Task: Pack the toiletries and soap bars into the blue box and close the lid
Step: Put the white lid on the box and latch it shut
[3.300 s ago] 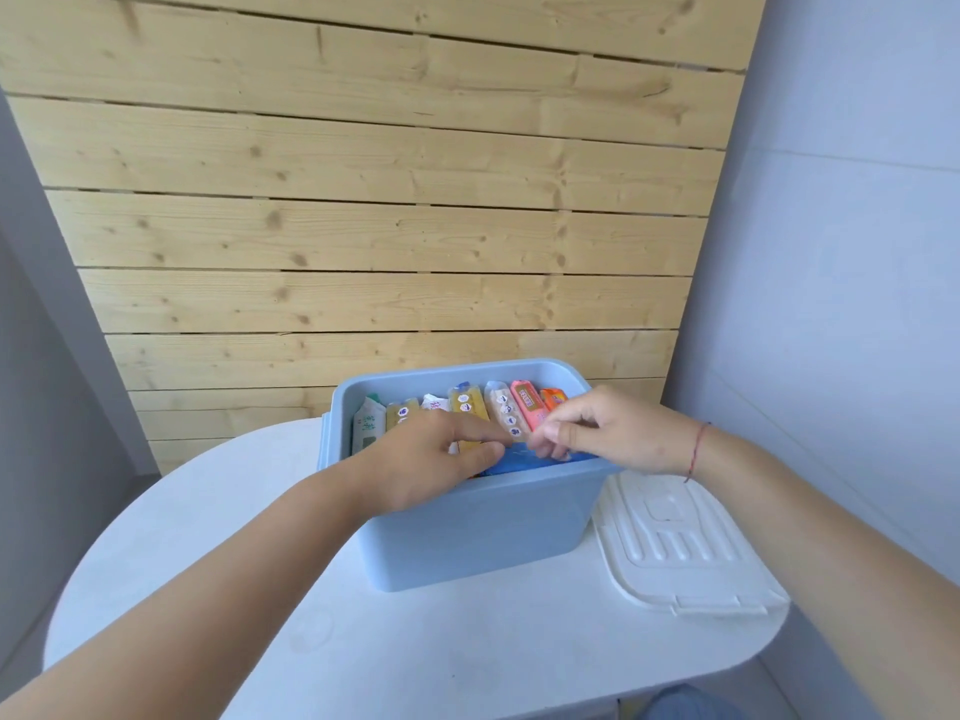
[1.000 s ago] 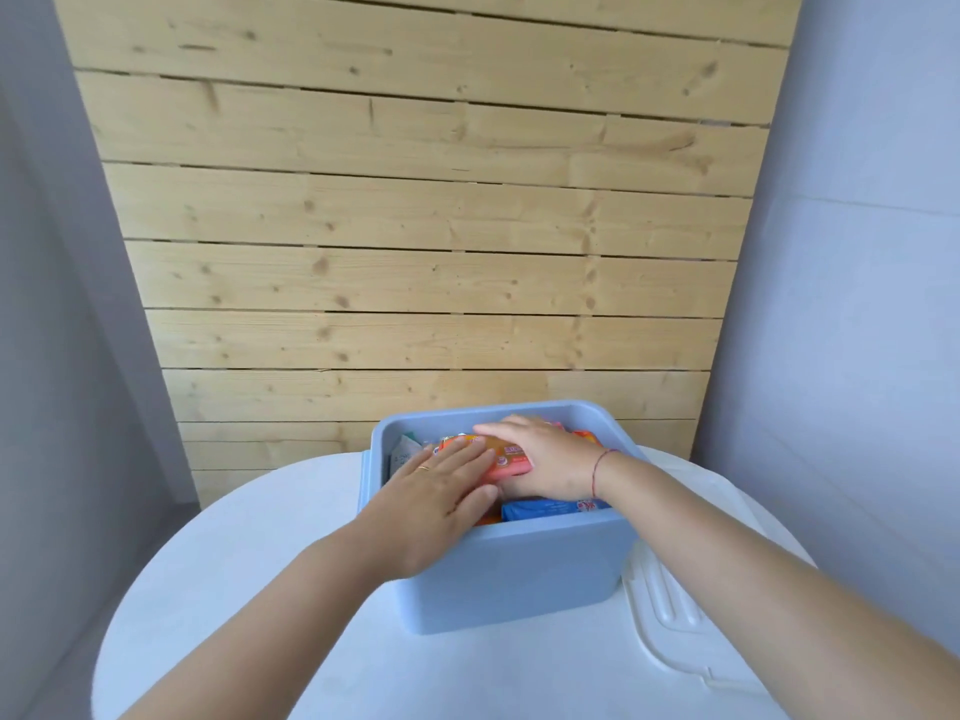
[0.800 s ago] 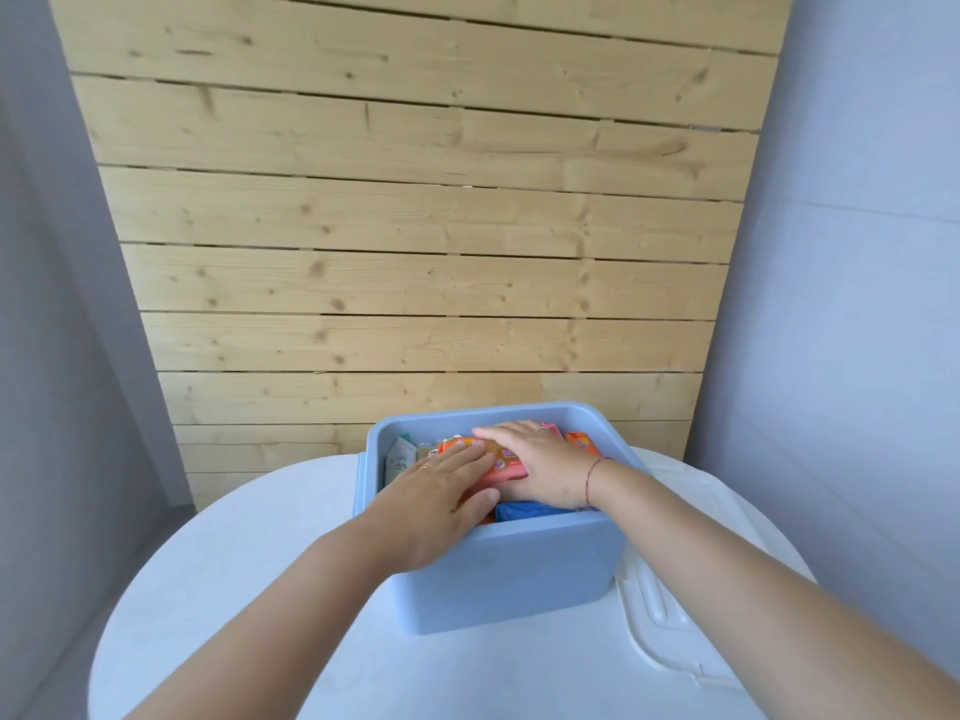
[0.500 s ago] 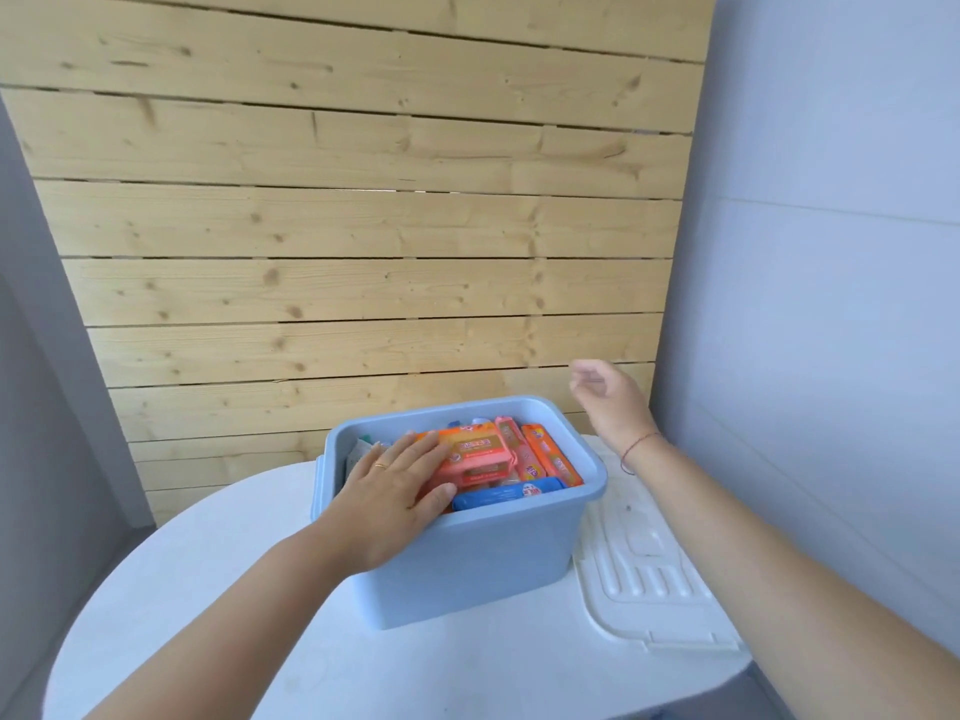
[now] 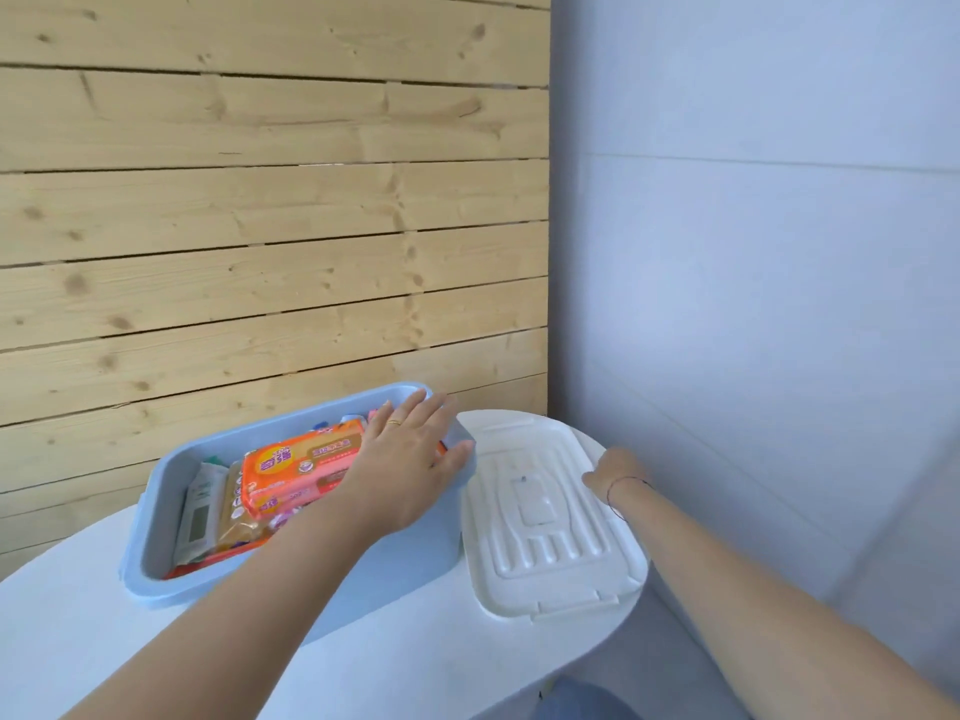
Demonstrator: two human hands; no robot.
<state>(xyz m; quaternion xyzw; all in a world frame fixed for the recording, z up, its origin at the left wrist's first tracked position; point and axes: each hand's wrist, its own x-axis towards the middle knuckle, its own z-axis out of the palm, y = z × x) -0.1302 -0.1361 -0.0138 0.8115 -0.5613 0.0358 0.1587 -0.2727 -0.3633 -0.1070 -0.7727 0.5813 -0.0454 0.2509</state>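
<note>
One lid (image 5: 550,517) left: it lies flat on the tabletop (image 5: 415,662) just right of the packed blue box (image 5: 395,569), long axis running away, right hand (image 5: 610,472) at its far edge, grip hidden, left hand (image 5: 410,465) spread empty over the box.

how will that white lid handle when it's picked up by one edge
The lid looks like thin ribbed plastic, so probably light and fairly stiff. It is wide and flat, so one edge grip by the right hand may let it sag or tilt.

A pale blue box (image 5: 156,517) holds an orange-and-pink soap pack (image 5: 298,472) beside a ribbed white lid (image 5: 545,532).
</note>
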